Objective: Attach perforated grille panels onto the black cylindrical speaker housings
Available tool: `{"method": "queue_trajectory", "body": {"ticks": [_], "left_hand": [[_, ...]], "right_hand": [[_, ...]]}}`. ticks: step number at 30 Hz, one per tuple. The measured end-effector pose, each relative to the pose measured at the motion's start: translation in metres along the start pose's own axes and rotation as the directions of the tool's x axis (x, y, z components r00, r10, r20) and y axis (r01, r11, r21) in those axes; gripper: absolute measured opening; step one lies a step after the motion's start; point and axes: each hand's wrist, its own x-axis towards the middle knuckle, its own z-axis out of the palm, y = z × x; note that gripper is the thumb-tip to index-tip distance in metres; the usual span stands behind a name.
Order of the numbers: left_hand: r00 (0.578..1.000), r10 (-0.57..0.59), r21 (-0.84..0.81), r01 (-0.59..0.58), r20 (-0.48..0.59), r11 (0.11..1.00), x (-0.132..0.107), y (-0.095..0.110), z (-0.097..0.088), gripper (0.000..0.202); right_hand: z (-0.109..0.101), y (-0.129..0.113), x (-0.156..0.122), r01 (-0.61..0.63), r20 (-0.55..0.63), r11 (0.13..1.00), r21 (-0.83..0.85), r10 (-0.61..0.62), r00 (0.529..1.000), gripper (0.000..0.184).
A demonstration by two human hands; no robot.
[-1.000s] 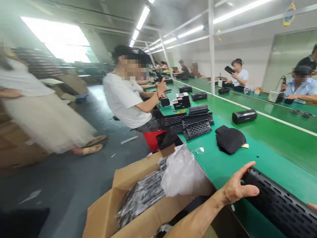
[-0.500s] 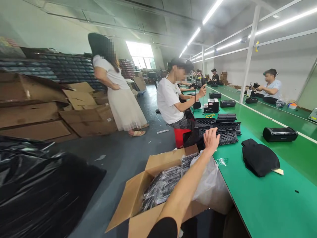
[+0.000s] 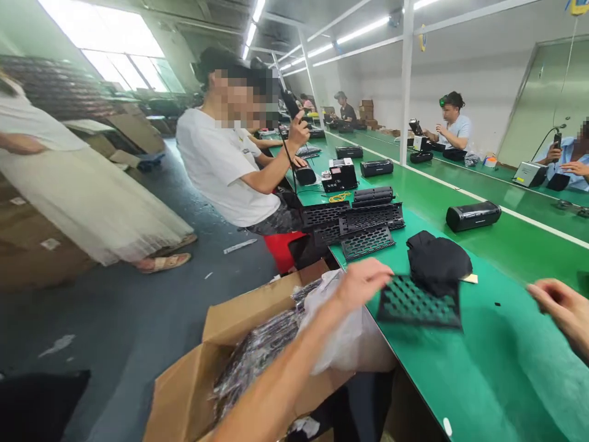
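And there's the left hand [image 3: 361,283], out over the edge of the green counter [image 3: 464,374], its fingers [image 3: 375,273] pressed together and stretched flat, pinching nothing, right at the corner of a black perforated grille panel [image 3: 418,304]. Do they touch it? The blur won't say! That panel lies flat on the counter, just below a bundle of black cloth [image 3: 437,261], seemingly set out in open space where both hands can get at it. Over on the right, the right hand [image 3: 561,313] sits at the frame's edge, its fingers [image 3: 540,290] loosely curled and empty, well apart from the panel. Beneath the left forearm, an open cardboard carton [image 3: 243,319] stands hard against the counter, likely to keep its plastic-wrapped black stock [image 3: 257,350] within easy reach, with a clear plastic bag [image 3: 334,331] bunched at its mouth. Further along, more grille panels [image 3: 367,242] lie flat in a neat group, close by a co-worker in a white T-shirt [image 3: 225,159].
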Motion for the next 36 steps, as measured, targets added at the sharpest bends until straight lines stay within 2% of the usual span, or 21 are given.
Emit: {"method": "queue_trajectory", "body": {"ticks": [1, 2, 4, 5, 7, 9, 11, 13, 15, 18, 19, 21, 22, 23, 24, 25, 26, 27, 29, 34, 36], "left_hand": [[0.994, 0.051, -0.038, -0.047, 0.101, 0.998, -0.015, 0.017, 0.024, 0.025], [0.978, 0.096, -0.074, -0.083, 0.185, 0.994, -0.03, 0.033, 0.048, 0.025], [0.931, 0.165, -0.159, -0.118, 0.325, 0.98, -0.052, 0.055, 0.091, 0.031], [0.916, 0.176, -0.168, -0.122, 0.359, 0.978, -0.058, 0.062, 0.106, 0.033], [0.908, 0.177, -0.151, -0.128, 0.381, 0.98, -0.06, 0.068, 0.12, 0.033], [0.931, 0.16, -0.107, -0.132, 0.327, 0.985, -0.051, 0.069, 0.116, 0.03], [0.97, 0.126, -0.105, -0.106, 0.207, 0.989, -0.034, 0.065, 0.105, 0.021], [0.996, 0.059, -0.133, -0.049, 0.07, 0.99, -0.016, 0.059, 0.097, 0.022], [0.999, -0.021, -0.167, 0.014, -0.041, 0.986, 0.0, 0.054, 0.096, 0.025], [0.983, -0.112, -0.213, 0.08, -0.146, 0.974, 0.013, 0.053, 0.105, 0.022], [0.977, -0.141, -0.267, 0.094, -0.161, 0.959, 0.015, 0.057, 0.108, 0.03], [0.977, -0.19, -0.492, 0.12, -0.095, 0.862, 0.016, 0.068, 0.115, 0.055], [0.979, -0.201, -0.63, 0.159, 0.004, 0.76, 0.015, 0.076, 0.118, 0.062], [0.972, -0.192, -0.74, 0.228, 0.135, 0.633, 0.014, 0.084, 0.12, 0.066], [0.949, -0.166, -0.798, 0.315, 0.268, 0.514, 0.012, 0.092, 0.122, 0.065], [0.915, -0.14, -0.808, 0.401, 0.379, 0.432, 0.009, 0.101, 0.124, 0.062], [0.879, -0.127, -0.793, 0.471, 0.46, 0.387, 0.006, 0.108, 0.126, 0.059], [0.852, -0.125, -0.771, 0.515, 0.509, 0.374, 0.003, 0.115, 0.127, 0.056], [0.832, -0.13, -0.741, 0.542, 0.539, 0.397, -0.003, 0.124, 0.131, 0.05], [0.799, -0.144, -0.662, 0.572, 0.584, 0.485, -0.015, 0.134, 0.133, 0.04], [0.812, -0.132, -0.623, 0.53, 0.569, 0.575, -0.017, 0.138, 0.129, 0.029]], "right_hand": [[0.025, -0.016, 0.015, 0.072, 0.153, 0.997, 0.0, -0.072, 0.986, 0.058], [0.05, -0.031, 0.03, 0.112, 0.225, 0.994, 0.01, -0.111, 0.968, 0.061], [0.097, -0.056, 0.054, 0.159, 0.301, 0.987, 0.002, -0.152, 0.941, 0.058], [0.116, -0.064, 0.063, 0.172, 0.33, 0.985, -0.015, -0.157, 0.931, 0.056], [0.142, -0.07, 0.073, 0.184, 0.366, 0.982, -0.053, -0.152, 0.918, 0.048], [0.153, -0.067, 0.076, 0.185, 0.378, 0.98, -0.073, -0.144, 0.915, 0.041], [0.151, -0.061, 0.077, 0.179, 0.367, 0.982, -0.063, -0.144, 0.919, 0.038], [0.138, -0.056, 0.075, 0.165, 0.341, 0.986, -0.025, -0.147, 0.928, 0.038], [0.116, -0.055, 0.069, 0.149, 0.309, 0.988, 0.043, -0.155, 0.938, 0.039], [0.073, -0.059, 0.046, 0.119, 0.295, 0.972, 0.202, -0.176, 0.939, 0.041], [0.058, -0.06, 0.034, 0.109, 0.302, 0.963, 0.245, -0.182, 0.936, 0.044], [0.035, -0.062, 0.004, 0.034, 0.319, 0.924, 0.382, -0.166, 0.933, 0.046], [0.026, -0.062, -0.012, -0.05, 0.33, 0.871, 0.488, -0.13, 0.935, 0.045], [0.021, -0.06, -0.028, -0.163, 0.348, 0.78, 0.604, -0.075, 0.934, 0.042], [0.018, -0.058, -0.043, -0.292, 0.385, 0.642, 0.709, -0.005, 0.923, 0.038], [0.018, -0.054, -0.058, -0.41, 0.436, 0.48, 0.776, 0.062, 0.898, 0.036], [0.019, -0.05, -0.071, -0.497, 0.488, 0.336, 0.8, 0.118, 0.865, 0.034], [0.021, -0.046, -0.082, -0.553, 0.53, 0.243, 0.797, 0.158, 0.833, 0.033], [0.026, -0.039, -0.101, -0.606, 0.574, 0.155, 0.781, 0.207, 0.792, 0.033], [0.028, -0.039, -0.125, -0.639, 0.612, 0.068, 0.766, 0.224, 0.758, 0.037], [0.027, -0.044, -0.128, -0.667, 0.642, 0.085, 0.74, 0.208, 0.738, 0.048]]}}
